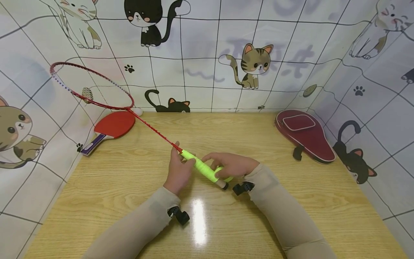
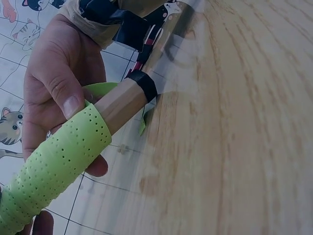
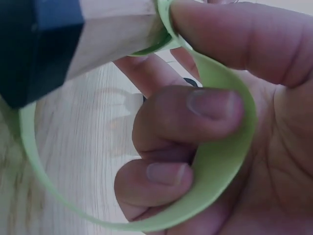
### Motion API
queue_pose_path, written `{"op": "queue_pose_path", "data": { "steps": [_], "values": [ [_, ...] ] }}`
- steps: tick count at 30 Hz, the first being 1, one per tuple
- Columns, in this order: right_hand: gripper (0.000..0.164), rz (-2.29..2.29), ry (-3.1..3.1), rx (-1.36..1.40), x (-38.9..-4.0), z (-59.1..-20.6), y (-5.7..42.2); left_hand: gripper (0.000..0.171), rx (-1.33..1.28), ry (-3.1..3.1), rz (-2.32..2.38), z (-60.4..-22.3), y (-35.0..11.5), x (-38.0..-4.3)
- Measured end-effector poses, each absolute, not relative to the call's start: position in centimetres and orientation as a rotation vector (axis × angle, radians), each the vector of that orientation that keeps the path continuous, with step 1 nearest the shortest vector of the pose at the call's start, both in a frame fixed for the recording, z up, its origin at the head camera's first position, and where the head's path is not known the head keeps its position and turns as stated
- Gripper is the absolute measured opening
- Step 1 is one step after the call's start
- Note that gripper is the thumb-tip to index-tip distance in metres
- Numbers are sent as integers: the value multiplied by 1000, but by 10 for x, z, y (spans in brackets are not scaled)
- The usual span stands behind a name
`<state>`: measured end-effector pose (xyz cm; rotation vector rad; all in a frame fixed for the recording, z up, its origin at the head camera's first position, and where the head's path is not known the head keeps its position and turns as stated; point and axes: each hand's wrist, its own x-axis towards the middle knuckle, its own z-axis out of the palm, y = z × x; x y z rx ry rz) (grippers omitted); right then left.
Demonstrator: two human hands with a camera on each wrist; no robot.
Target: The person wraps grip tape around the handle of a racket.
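Note:
A red badminton racket [image 1: 155,130] slants across the table, its head at the upper left. My left hand [image 1: 179,172] holds it at the top of the handle, thumb on the yellow-green grip tape [image 1: 203,168]. Perforated overlapping turns of tape [image 2: 61,161] cover most of the handle. Bare wood [image 2: 122,105] with a black end band [image 2: 143,85] shows at the butt. My right hand [image 1: 234,164] is at the lower edge of the wrap, thumb against the tape. In the right wrist view, its curled fingers [image 3: 183,117] hold a loose loop of tape [image 3: 227,152].
A red table tennis bat [image 1: 114,124] lies at the left back, with a white ball [image 1: 138,111] beside it. At the right back is a dark red bat case [image 1: 304,133]. Cat-patterned sheeting [image 1: 200,72] borders the wooden table [image 1: 129,187] at the back and sides.

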<state>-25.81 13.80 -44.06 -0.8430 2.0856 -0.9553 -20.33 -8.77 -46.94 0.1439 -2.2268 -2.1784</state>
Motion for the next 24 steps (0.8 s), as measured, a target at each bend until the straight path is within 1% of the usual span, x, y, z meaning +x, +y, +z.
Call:
{"op": "queue_pose_path", "data": {
  "steps": [8,15,24],
  "values": [
    [66,-917,2153,-884,-259,-442,137,95,179,-2303,-2089,-470,-88,-202],
    [73,-1013,2025,-765,-258,-440,139,95,170,-2258,-2118,-472,-88,-204],
    [69,-1001,2023,-771,-259,-441,137,92,149,-2160,-2198,-471,-87,-204]
  ]
}}
